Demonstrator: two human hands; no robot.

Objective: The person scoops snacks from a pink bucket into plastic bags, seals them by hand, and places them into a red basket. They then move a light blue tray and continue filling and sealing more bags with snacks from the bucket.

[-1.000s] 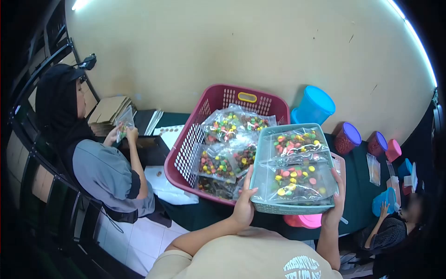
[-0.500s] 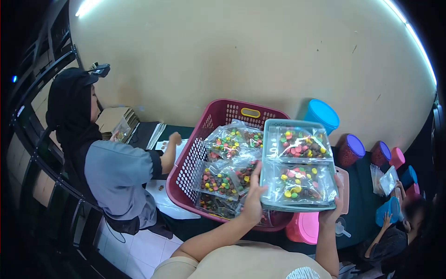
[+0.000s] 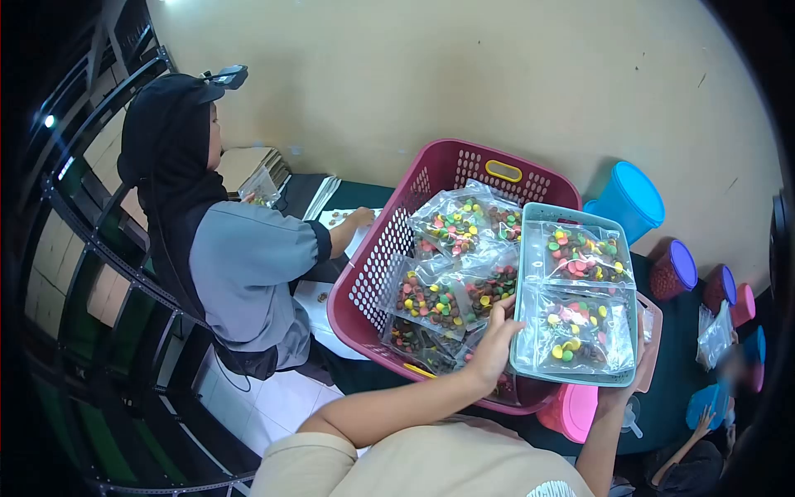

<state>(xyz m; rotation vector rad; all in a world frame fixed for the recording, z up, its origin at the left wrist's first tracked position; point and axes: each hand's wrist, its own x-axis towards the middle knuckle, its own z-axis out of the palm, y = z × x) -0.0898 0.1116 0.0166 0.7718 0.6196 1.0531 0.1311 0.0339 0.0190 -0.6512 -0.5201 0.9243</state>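
Observation:
A pale green tray (image 3: 517, 331) is held up by both my hands at the right side of a maroon basket. Clear bags of colourful round candies, one bag (image 3: 584, 257) behind another bag (image 3: 580, 335), lie on it. My left hand (image 3: 495, 344) is closed on the tray's left edge. At the lower right corner, my right hand (image 3: 621, 391) grips the tray, its fingers partly hidden. Several similar candy bags (image 3: 435, 290) are heaped in the maroon basket (image 3: 364, 290), which has perforated sides and yellow handles.
A co-worker (image 3: 248, 257) stands at left, one hand over papers on the dark green table (image 3: 364, 195). Blue container (image 3: 625, 203), purple-lidded tub (image 3: 675, 269) and pink tub (image 3: 571, 412) stand around the basket. Another person's hand (image 3: 704, 421) touches a blue container at right.
My view has turned left, so everything sits farther right. The tray is tilted a little differently, still in both hands. The co-worker's hand has lowered toward the papers.

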